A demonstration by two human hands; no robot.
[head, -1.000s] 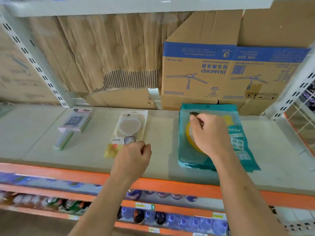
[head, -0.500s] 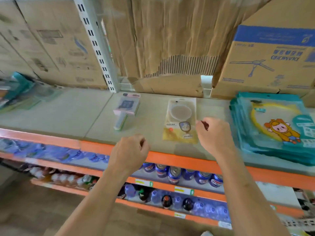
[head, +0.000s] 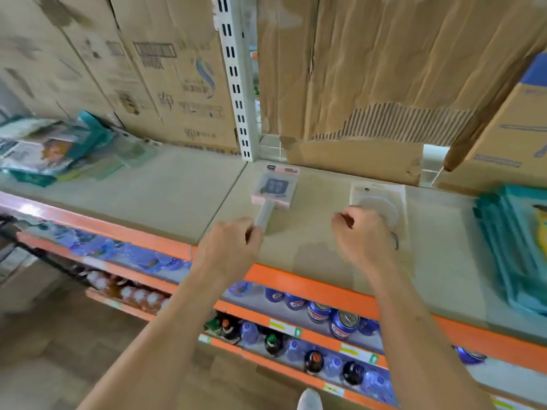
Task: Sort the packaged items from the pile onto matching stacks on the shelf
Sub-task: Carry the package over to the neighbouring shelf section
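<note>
No text can be read for certain. The dark printing on the brown cardboard boxes (head: 177, 84), the logos on the blue drink cans (head: 343, 322) and the yellow shelf-edge tags (head: 285, 327) are all blurred.

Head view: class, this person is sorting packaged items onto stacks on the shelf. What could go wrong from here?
1. The pink pack lies with its handle pointing toward the front edge of the shelf, right by the left hand; a careless sweep might knock it off.
2. The pile at far left is jumbled; pulling one pack out could drag others down.
3. The teal stack looks staggered, so further packs may slide.
</note>
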